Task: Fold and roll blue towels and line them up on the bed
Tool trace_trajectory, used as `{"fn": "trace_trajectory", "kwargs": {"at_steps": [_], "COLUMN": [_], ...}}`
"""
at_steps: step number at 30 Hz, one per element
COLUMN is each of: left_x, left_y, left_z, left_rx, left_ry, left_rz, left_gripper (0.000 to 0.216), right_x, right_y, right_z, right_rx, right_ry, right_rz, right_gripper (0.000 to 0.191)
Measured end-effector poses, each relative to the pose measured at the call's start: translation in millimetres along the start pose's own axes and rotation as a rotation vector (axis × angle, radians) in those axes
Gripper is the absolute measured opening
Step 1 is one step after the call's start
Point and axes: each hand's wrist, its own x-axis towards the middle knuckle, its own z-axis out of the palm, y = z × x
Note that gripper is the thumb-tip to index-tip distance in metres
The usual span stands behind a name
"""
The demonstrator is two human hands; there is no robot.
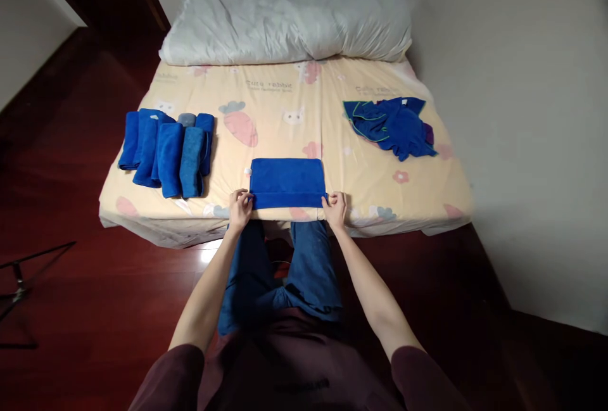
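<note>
Pinching near corners of the folded blue terry towel (287,182) with left hand (240,207) and right hand (336,206); keep edges level, tension even

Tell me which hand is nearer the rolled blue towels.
Left. The left hand grips the folded towel at the corner toward the rolled towels; the right hand grips the opposite corner, farther off.

The folded terry towel (287,182) is royal blue; the bed's cotton sheet (280,113) is pale yellow with pink carrots and rabbit prints; the plump pillow (289,9) is grey-white.
</note>
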Motion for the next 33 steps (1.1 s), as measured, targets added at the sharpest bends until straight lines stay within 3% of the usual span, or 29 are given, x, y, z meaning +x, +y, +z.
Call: {"fn": "trace_trajectory", "kwargs": {"at_steps": [2, 5, 12, 18, 26, 33], "left_x": [0, 0, -4, -8, -6, -4], "left_y": [1, 0, -3, -7, -7, -2], "left_z": [-1, -1, -8, -16, -3, -1], "left_rx": [0.009, -0.013, -0.029, 0.028, 0.020, -0.082], "left_ry": [-0.051, -0.118, -0.212, -0.285, -0.215, -0.117], "left_rz": [0.042, 0.041, 0.074, 0.136, 0.050, -0.047], "left_gripper": [0.018, 0.024, 0.034, 0.055, 0.055, 0.052], "right_x": [-4, -7, -13, -10, -2, 8], "right_y": [-1, -3, 4, 8, 6, 13], "right_z": [0, 2, -6, -25, -19, -16], "right_rx": [0.010, -0.002, -0.069, -0.088, -0.037, 0.102], "right_ry": [0.007, -0.061, -0.216, -0.344, -0.319, -0.333], "right_rz": [-0.127, -0.239, -0.312, -0.432, -0.333, -0.231], "right_gripper": [0.018, 0.027, 0.043, 0.052, 0.056, 0.041]}}
